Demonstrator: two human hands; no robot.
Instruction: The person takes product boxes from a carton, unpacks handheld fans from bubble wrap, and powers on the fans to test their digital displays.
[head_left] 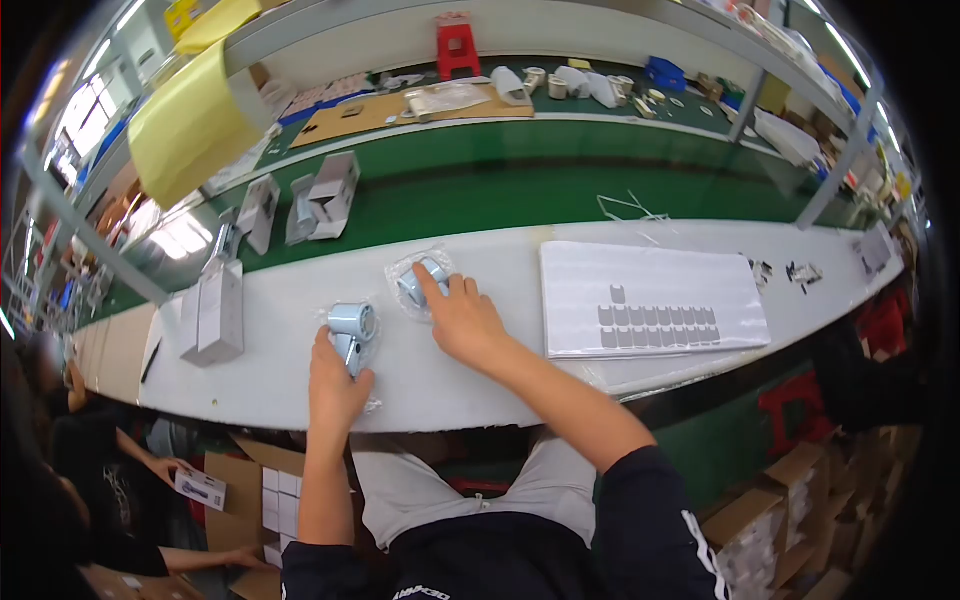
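A light blue device with a round head and a handle lies on clear plastic near the table's front edge. My left hand is around its handle, thumb and fingers on either side. Farther up and to the right, a second light blue device rests in a clear bag on the white tabletop. My right hand touches it from the right with an extended index finger, the other fingers spread above the table.
White boxes stand at the left beside a black pen. Open boxes sit on the green belt. A white sheet with grey labels lies right. A co-worker at lower left holds a small box near a carton.
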